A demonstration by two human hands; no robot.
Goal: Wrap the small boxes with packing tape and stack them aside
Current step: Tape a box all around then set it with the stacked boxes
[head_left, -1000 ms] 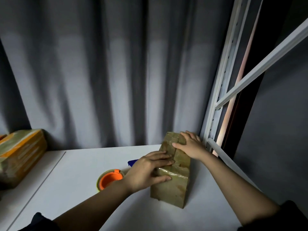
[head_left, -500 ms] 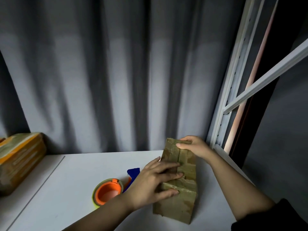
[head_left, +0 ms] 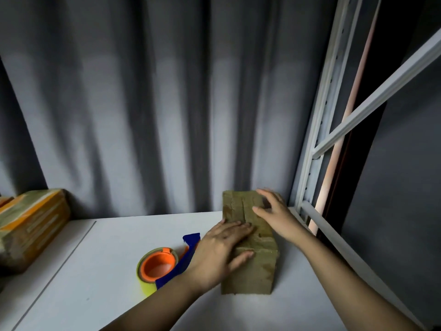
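The small box [head_left: 248,237], brown and already banded with tape, lies near the bench's [head_left: 100,271] right edge, its far end toward the curtain [head_left: 143,103]; the left hand [head_left: 222,249] presses flat on its near top with straight fingers, released rather than grasping; the right hand [head_left: 274,211] hovers or touches at the far top, fingers spread and slightly blurred, holding nothing that shows. The tape dispenser [head_left: 162,266], orange core and blue handle, sits just beside the box on its left, touching or nearly touching the left wrist; a wrapped stack [head_left: 31,225] rests at the bench's far left edge. Risks, as I judge them: uneven pressing could trap wrinkles or leave a tape end lifting; a push from the left hand could slide the box toward the right edge and the shelf frame [head_left: 317,139]; the forearm could knock the dispenser when the box is carried left to the stack.
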